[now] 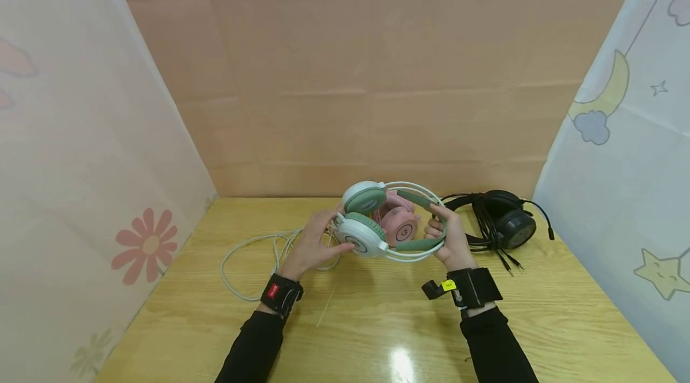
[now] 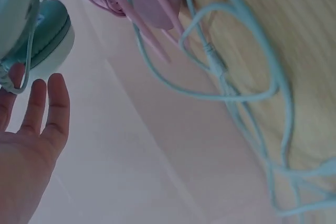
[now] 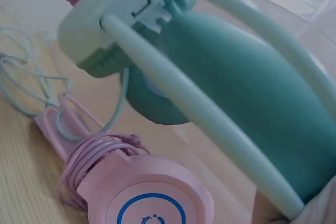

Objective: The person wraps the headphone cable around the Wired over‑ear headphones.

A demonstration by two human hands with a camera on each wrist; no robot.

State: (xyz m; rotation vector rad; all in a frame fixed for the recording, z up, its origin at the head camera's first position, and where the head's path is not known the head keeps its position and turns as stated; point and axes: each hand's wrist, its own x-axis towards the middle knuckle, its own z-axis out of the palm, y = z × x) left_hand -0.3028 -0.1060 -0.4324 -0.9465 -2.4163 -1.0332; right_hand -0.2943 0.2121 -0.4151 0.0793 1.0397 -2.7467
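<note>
A pair of white and green headphones (image 1: 362,235) is held above the table, ear cups to the left and headband to the right. My right hand (image 1: 451,238) grips the headband; its green padding (image 3: 231,72) and two white bands fill much of the right wrist view. At the other end, my left hand (image 1: 312,243) holds the near ear cup, thumb across its outer face. Some left fingers (image 2: 56,111) stretch out beside the green cushion (image 2: 50,30) in the left wrist view. The white cable (image 1: 237,247) trails in loops onto the table at left.
Pink headphones (image 1: 401,225) lie behind the white pair, partly covered by it, with their cable (image 3: 97,156) wound up. Black headphones (image 1: 514,227) with a bundled cable and a thin microphone lie right of my right hand. Fabric and paper walls enclose the wooden table (image 1: 356,323).
</note>
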